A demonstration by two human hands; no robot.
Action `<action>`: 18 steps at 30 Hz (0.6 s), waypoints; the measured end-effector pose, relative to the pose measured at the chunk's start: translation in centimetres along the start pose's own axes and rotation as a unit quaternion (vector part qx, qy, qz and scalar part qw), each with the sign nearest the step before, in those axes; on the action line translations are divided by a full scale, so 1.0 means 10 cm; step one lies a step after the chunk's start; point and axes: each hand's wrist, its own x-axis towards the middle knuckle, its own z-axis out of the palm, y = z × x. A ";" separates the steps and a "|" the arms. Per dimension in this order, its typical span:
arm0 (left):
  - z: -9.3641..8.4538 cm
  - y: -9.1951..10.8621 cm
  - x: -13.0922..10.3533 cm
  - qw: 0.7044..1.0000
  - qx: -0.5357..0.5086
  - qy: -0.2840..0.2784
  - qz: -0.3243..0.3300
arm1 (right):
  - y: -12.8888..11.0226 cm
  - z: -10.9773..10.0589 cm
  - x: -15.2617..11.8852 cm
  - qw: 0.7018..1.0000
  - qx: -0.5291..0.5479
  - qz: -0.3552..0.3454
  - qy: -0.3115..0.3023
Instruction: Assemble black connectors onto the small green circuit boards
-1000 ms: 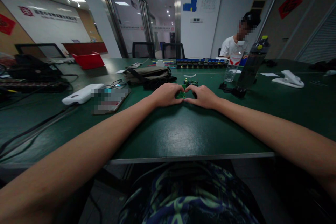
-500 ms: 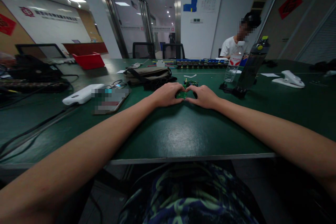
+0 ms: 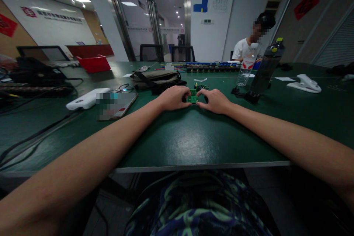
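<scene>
A small green circuit board (image 3: 193, 99) sits directly between the two hands, near the middle of the surface (image 3: 190, 143). The left hand (image 3: 176, 98) meets it from the left and the right hand (image 3: 217, 101) from the right, so neither is clearly nearer. The fingers of both hands appear pinched on its opposite edges, thumbs on the near side and forefingers on the far side. With its ends partly covered, which way its long axis runs cannot be told; whether it touches the surface is also unclear. Just beyond the right fingers lies a small tangle of wired parts (image 3: 202, 86), and far left of it a grey-brown bag (image 3: 159, 78).

As for writing, the wall sign (image 3: 59, 16) at far left has a red square logo and a line of characters too soft to read. The clear bottle (image 3: 246, 68) at right wears a red and white label whose brand cannot be made out. A red poster (image 3: 306, 4) at far right bears one large, blurred character.
</scene>
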 end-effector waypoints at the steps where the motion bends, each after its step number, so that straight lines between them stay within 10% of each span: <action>1: 0.00 0.00 0.00 1.000 0.003 -0.002 -0.005 | 0.00 0.00 0.00 1.000 -0.001 0.000 -0.001; 18: 0.01 0.02 -0.01 0.999 0.027 -0.015 -0.022 | 0.00 -0.01 0.00 1.000 0.013 -0.003 -0.010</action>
